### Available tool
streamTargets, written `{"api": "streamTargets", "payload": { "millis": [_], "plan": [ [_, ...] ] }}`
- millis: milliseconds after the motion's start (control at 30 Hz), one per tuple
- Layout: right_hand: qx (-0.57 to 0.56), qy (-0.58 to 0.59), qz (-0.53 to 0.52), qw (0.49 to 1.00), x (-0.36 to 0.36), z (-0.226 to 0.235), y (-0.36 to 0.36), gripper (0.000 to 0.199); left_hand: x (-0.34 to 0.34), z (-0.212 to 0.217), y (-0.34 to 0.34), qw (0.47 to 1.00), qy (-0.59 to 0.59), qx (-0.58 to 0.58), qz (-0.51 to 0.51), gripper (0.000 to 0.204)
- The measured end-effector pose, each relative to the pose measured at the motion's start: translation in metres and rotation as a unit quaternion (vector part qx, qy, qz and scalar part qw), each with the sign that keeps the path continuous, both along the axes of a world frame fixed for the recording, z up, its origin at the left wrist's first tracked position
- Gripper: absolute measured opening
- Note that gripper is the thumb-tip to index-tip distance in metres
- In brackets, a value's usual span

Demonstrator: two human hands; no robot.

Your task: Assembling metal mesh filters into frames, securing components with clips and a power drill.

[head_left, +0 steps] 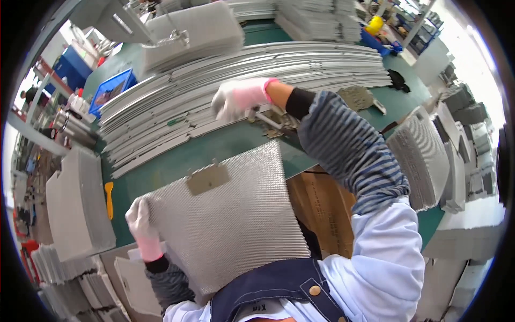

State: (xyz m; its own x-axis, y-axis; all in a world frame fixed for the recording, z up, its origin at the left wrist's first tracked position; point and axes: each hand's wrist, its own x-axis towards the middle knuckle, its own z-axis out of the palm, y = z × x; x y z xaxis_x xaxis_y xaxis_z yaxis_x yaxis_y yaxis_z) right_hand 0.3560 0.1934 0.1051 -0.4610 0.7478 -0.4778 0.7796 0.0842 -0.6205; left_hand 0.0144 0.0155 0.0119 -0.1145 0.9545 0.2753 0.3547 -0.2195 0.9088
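A silver metal mesh panel (236, 220) leans in front of me against the table's near edge. Its left edge is gripped by my left hand (144, 225), in a white and pink glove. Near the panel's top edge sits a flat grey-beige rectangular plate (208, 180), with a small piece standing up at its rim. My right hand (236, 100), gloved alike, is over the long metal strips (177, 123) with its fingers bent downward. Motion smears those fingertips, so whether they hold anything is unclear. Small metal parts (271, 123) lie beside that wrist.
Pale panel stacks stand at the left (80, 204), right (421, 155) and back (193, 32). On the green table (161, 169) are a yellow tool (109, 199), a blue bin (112, 91) and a heap of small flat pieces (357, 99). A cardboard box (322, 209) is below the edge.
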Motion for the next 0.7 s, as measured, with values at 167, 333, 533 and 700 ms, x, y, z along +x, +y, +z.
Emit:
{"api": "streamTargets", "payload": {
  "millis": [167, 333, 533, 700],
  "plan": [
    [0.434, -0.322, -0.096, 0.836, 0.147, -0.099, 0.094, 0.021, -0.008, 0.005, -0.002, 0.997, -0.051, 0.050, 0.030, 0.027],
    [0.428, -0.381, -0.062, 0.817, 0.197, -0.115, 0.074, 0.020, -0.007, -0.012, 0.013, 0.983, -0.181, -0.014, -0.001, 0.027],
    [0.480, -0.198, -0.038, 0.853, 0.190, -0.114, 0.088, 0.015, 0.001, -0.002, 0.012, 0.981, -0.181, -0.062, -0.018, 0.035],
    [0.561, -0.103, -0.024, 0.821, 0.261, -0.098, 0.060, 0.017, 0.033, 0.012, 0.028, 0.990, -0.120, -0.072, -0.025, 0.035]
  ]
}}
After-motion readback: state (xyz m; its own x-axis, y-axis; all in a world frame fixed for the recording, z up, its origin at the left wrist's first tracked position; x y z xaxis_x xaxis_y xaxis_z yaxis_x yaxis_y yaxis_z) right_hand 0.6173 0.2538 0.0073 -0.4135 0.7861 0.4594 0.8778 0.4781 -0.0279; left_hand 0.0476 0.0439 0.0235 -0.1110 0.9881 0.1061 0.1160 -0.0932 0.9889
